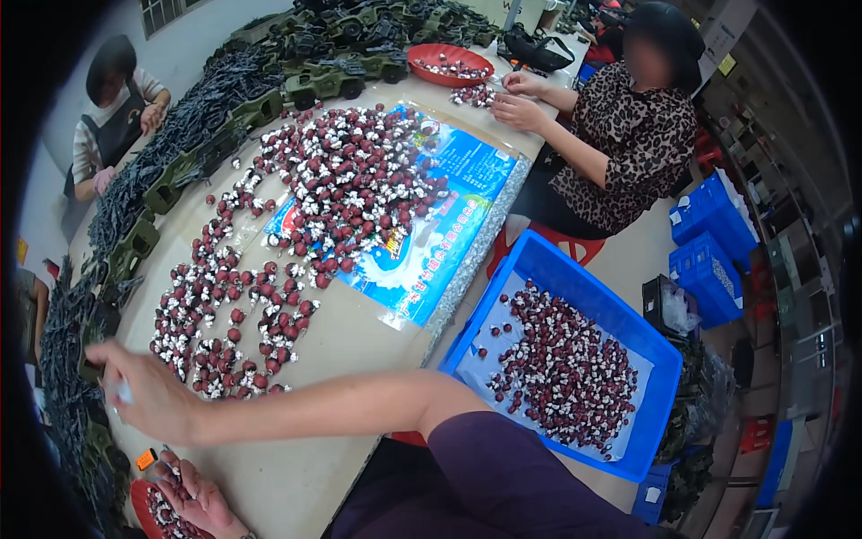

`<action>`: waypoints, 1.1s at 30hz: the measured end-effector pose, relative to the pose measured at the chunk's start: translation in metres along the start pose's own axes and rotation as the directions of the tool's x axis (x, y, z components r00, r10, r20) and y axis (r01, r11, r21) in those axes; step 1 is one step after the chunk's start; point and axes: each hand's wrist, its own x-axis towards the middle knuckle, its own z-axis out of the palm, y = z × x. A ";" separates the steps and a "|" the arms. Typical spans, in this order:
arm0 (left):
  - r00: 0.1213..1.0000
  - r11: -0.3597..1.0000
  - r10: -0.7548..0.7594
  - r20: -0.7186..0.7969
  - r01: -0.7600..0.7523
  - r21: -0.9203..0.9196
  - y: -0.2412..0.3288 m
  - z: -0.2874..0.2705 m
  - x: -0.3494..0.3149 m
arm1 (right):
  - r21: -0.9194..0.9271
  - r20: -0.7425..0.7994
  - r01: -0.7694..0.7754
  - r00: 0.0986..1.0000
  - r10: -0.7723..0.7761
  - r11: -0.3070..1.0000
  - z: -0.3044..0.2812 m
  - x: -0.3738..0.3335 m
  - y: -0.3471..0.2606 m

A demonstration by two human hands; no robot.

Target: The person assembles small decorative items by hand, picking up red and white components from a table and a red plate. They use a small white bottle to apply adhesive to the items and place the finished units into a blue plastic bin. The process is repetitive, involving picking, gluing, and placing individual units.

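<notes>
Head view: right hand (pixel 148 395) reaches across the table (pixel 359 341) to nine o'clock, fingers pinched on a small pale piece (pixel 123 392), red-and-white beads (pixel 224 332) just beside; left hand (pixel 193 499) at seven o'clock, half-curled over a red dish (pixel 144 508) of beads

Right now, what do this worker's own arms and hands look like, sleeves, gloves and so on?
Both hands are bare, with no gloves. Behind the right hand the forearm is uncovered up to a short dark purple sleeve that ends near the elbow. Of the left hand only hand and wrist show; any sleeve is out of view.
</notes>
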 end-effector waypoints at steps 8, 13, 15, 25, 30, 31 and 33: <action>0.999 1.000 0.024 -0.035 -0.024 0.003 -0.018 0.020 0.010 | -0.078 0.147 -0.164 0.974 0.174 0.983 -0.028 -0.063 0.019; 0.998 1.000 -0.023 -0.056 0.022 -0.019 -0.024 0.028 0.016 | -0.124 0.078 -0.006 0.997 0.016 0.992 -0.036 -0.067 0.035; 0.987 0.996 -0.035 -0.158 0.022 -0.083 -0.022 0.025 0.012 | -0.069 0.106 -0.115 0.987 0.122 0.991 -0.034 -0.067 0.038; 0.994 0.998 -0.025 -0.106 0.019 -0.060 -0.022 0.009 0.008 | 0.090 -0.061 -0.320 0.943 0.326 0.943 -0.053 -0.032 0.015; 0.983 0.989 -0.024 -0.183 -0.003 -0.145 -0.019 0.014 0.004 | -0.362 0.037 -0.466 0.858 0.512 0.807 -0.036 -0.029 0.021; 0.983 0.987 -0.024 -0.182 -0.006 -0.163 -0.018 0.015 0.004 | -0.488 0.051 -0.459 0.834 0.549 0.742 -0.028 -0.029 0.022; 0.988 0.982 0.029 -0.152 -0.057 -0.182 -0.018 0.015 0.005 | -0.650 0.208 -0.211 0.875 0.437 0.730 -0.015 -0.031 0.036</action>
